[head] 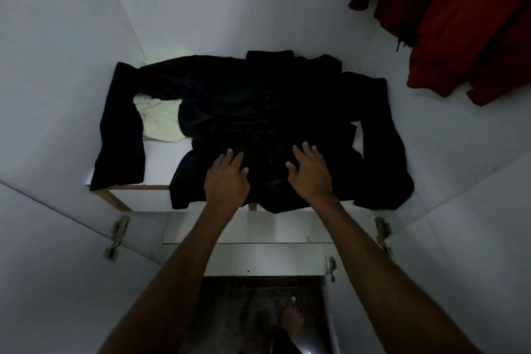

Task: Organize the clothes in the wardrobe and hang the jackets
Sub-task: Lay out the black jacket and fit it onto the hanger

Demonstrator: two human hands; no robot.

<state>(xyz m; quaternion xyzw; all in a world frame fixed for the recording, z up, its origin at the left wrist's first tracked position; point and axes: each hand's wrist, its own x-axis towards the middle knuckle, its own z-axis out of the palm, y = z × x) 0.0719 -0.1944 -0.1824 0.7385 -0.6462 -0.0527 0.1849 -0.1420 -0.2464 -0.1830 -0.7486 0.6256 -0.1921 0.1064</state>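
Note:
A black long-sleeved garment (258, 112) lies spread flat on the white wardrobe shelf (163, 161), sleeves out to both sides and hem hanging over the front edge. My left hand (227, 178) rests flat on its lower left part, fingers straight. My right hand (309, 171) presses flat on the lower right part, fingers spread. A pale cream cloth (161, 121) lies under the black garment at the left. Red jackets (459, 17) hang at the upper right.
White wardrobe walls close in on the left, back and right. Open doors with metal hinges (116, 237) (383, 234) flank the shelf. A lower white panel (258, 259) sits beneath the shelf. A dark floor and my foot (291, 316) show below.

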